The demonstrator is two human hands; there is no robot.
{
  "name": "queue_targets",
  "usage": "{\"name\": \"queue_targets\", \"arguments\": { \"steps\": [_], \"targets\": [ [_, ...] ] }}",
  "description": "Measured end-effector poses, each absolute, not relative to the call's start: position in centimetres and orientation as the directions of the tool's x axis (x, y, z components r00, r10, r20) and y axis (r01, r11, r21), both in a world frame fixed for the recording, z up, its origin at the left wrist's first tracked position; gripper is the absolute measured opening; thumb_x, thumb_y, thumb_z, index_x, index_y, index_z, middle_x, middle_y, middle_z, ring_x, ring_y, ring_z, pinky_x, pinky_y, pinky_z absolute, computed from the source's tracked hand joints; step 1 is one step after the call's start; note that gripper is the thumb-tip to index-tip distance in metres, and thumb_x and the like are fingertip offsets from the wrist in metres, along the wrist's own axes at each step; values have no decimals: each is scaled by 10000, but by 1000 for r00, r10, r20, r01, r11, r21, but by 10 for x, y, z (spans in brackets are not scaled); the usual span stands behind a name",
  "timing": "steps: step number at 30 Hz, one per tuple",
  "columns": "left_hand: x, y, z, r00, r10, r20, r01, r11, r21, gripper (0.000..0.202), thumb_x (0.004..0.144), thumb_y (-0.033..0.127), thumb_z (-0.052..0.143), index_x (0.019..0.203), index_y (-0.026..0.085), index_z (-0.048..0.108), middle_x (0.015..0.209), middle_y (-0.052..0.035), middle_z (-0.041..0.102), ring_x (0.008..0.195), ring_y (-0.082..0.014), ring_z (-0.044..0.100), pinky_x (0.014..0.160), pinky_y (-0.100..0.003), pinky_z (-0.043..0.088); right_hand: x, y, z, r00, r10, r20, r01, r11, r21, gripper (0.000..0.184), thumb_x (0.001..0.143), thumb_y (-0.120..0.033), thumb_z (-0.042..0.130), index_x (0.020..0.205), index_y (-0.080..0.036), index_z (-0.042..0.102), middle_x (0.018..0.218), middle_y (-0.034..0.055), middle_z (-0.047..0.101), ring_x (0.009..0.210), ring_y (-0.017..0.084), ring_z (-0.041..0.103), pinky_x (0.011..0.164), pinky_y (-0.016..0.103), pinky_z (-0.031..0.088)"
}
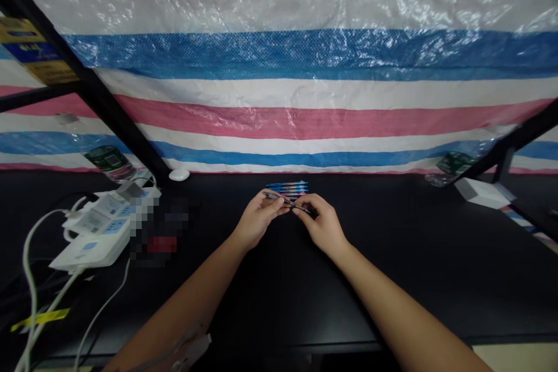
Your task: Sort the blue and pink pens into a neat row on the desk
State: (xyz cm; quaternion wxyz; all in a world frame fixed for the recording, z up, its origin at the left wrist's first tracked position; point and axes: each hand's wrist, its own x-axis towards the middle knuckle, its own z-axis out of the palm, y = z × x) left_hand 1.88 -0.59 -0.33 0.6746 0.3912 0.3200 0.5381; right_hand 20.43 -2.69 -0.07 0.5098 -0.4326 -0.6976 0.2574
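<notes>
Both my hands meet over the middle of a black table (392,256). My left hand (258,219) pinches one end of a thin blue pen (288,202), fingers closed on it. My right hand (320,222) grips the pen's other end, fingers curled round it. The pen lies slanted between the two hands, just above the table. Right behind the hands, a small row of blue pens (288,187) lies flat on the table.
White power strips (102,226) with white cables sit at the left. A small white round object (179,174) lies by the striped tarpaulin (305,70) at the back. A white box (483,193) stands at the right. Black frame bars (87,81) slant down on both sides.
</notes>
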Motion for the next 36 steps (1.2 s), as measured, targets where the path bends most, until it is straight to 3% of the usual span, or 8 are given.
{"name": "queue_targets", "arguments": {
  "steps": [8,13,18,23,27,32,36],
  "targets": [
    [19,-6,-3,277,961,-20,-442,146,885,239,742,259,867,885,142,717,955,-70,764,930,-173,708,958,-352,528,205,-28,0,-95,921,377,301,387,-872,127,905,-328,701,961,-216,726,951,55,726,868,217,663,778,329,491],
    [18,-6,-2,255,967,9,-417,102,903,228,733,246,867,898,146,747,971,-74,765,908,-173,698,904,-331,529,204,-31,3,-179,960,216,270,259,-927,352,1002,-450,535,825,-190,693,702,16,639,614,154,563,619,287,431],
    [18,-5,-7,252,967,26,-401,80,913,219,757,242,847,937,159,756,924,-53,755,877,-157,683,902,-318,506,201,-32,3,-177,957,231,150,258,-954,261,893,-449,711,915,-198,645,831,23,673,755,167,602,704,281,451],
    [18,-5,-8,254,966,54,-373,46,927,217,757,250,845,932,160,754,943,-60,751,877,-175,679,921,-353,494,203,-32,5,-254,965,61,161,104,-981,451,990,-569,499,843,-180,673,623,-3,594,494,116,448,495,259,327],
    [18,-5,-8,270,961,66,-358,37,933,196,784,260,825,942,166,757,950,-58,748,915,-179,675,959,-364,478,202,-32,8,-214,968,132,91,154,-984,349,880,-530,698,885,-184,653,763,10,644,583,116,525,531,246,367],
    [18,-5,-6,286,956,68,-348,37,937,195,777,266,826,932,168,760,949,-65,750,885,-188,682,944,-385,487,201,-31,10,-325,946,-18,55,0,-998,476,958,-610,517,852,-164,644,619,2,610,418,94,443,424,246,281],
    [18,-5,-5,251,966,68,-349,25,937,207,760,266,838,926,167,764,955,-67,753,912,-192,678,958,-387,482,201,-31,11,-267,962,56,20,63,-998,372,866,-544,705,893,-185,615,676,-26,594,491,92,480,473,232,340]
  ]
}}
